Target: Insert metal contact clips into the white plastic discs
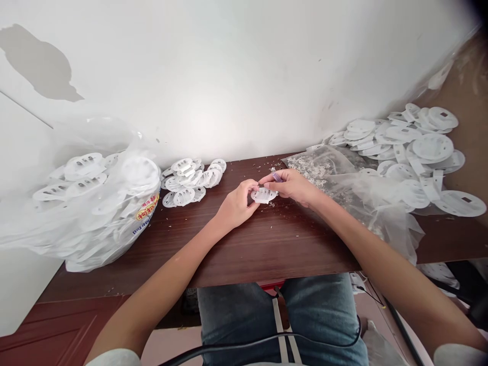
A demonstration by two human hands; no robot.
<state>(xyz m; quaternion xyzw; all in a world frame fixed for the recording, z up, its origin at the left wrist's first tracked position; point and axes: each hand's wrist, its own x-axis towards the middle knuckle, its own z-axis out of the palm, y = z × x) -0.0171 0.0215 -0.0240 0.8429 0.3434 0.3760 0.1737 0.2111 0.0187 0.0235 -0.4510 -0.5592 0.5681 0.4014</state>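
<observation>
My left hand [237, 205] pinches the left rim of a white round plastic disc [264, 195], held just above the dark wooden table [244, 244]. My right hand [292, 185] is closed round a small purple-tipped tool [277, 177] and also steadies the disc's right side. The tool's tip points at the disc's top edge. Both hands meet at the middle of the table, near the wall.
A clear plastic bag [95, 213] full of white discs sits at the left. A small pile of discs [192, 180] lies behind my left hand. A large heap of discs [415, 152] and a bag of small parts [324, 165] are at the right. My jeans and a black cable show below.
</observation>
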